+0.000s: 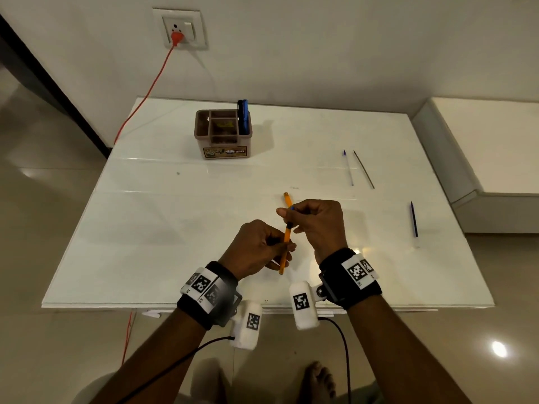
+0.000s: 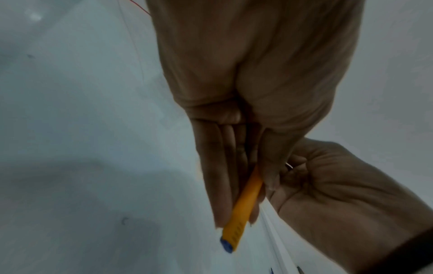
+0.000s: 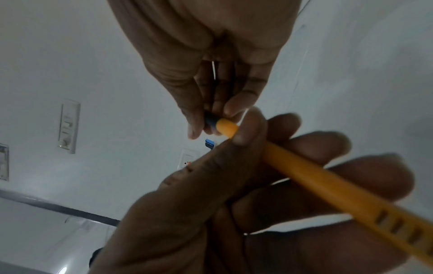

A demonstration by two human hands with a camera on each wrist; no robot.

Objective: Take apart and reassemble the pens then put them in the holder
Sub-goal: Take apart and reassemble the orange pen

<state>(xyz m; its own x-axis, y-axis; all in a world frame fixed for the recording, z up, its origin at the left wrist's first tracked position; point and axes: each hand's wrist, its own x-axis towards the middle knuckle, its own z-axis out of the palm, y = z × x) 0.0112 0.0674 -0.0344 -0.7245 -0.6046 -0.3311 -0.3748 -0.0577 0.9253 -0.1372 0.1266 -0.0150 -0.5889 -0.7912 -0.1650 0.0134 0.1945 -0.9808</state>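
Hands meet over the near middle of the white table [image 1: 151, 217], and between them I see one orange pen barrel [image 1: 287, 243]. My left hand [image 1: 256, 249] has its fingers curled round the lower half of this barrel and grips it above the table, with the barrel pointing away from me and slightly upward; in the left wrist view the barrel comes out below the fingers and shows a small blue plug at its end. My right hand [image 1: 316, 225] is closed at the fingertips and pinches a dark tip piece [image 3: 210, 121] which sits at the far end of the barrel; whether this piece is still joined to the barrel or already loose I cannot tell. A second orange part [image 1: 287, 199] sticks out beyond the right hand, and I cannot tell how it is held. Further back on the table stands the brown holder [image 1: 223, 134] with several compartments, and a blue pen [image 1: 243, 116] stands upright in its right compartment. On the right part of the table lie three thin pieces, well apart from the hands: a clear refill with blue tip [image 1: 348, 167], a dark thin refill [image 1: 363, 169] just beside it, and a dark blue refill [image 1: 414, 219] nearer to me. An orange cable [image 1: 151, 86] runs from the wall socket [image 1: 180, 28] down beside the table.
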